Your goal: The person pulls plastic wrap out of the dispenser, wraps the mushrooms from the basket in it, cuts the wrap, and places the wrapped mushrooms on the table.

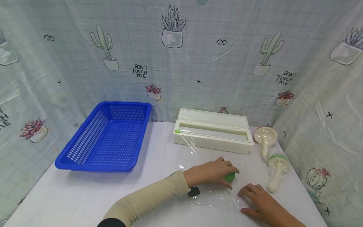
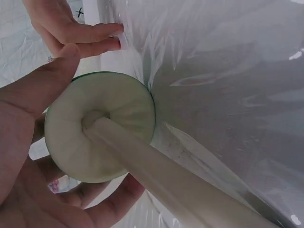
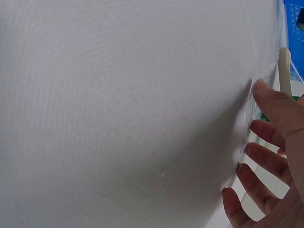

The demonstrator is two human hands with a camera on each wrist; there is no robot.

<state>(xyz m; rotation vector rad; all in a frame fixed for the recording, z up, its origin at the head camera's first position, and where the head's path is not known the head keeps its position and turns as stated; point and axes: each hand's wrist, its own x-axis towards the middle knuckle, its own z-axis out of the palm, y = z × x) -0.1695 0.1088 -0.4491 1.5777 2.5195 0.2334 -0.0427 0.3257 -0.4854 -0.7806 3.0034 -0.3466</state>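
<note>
My left hand [image 1: 212, 172] grips the round head of a mushroom-shaped piece [image 2: 109, 147] with a green edge and a long pale stem. Thumb and fingers curl round its rim in the left wrist view; from the head view only a bit of green shows, the stem being hidden under the forearm. Beneath it, clear plastic film [image 1: 218, 200] spreads over the white table, reaching back to a cream film dispenser box [image 1: 212, 143] with its lid raised. My right hand [image 1: 262, 203] is at the film's right edge, fingers spread and slightly bent, fingertips at the film [image 3: 244, 118].
A blue perforated basket [image 1: 60, 162] stands at the left. Two film-wrapped mushroom-shaped pieces lie along the right side: a pinkish one [image 1: 265, 137] beside the box and a green-rimmed one [image 1: 279, 162] nearer. A patterned curtain [image 1: 184, 72] encloses the back and sides.
</note>
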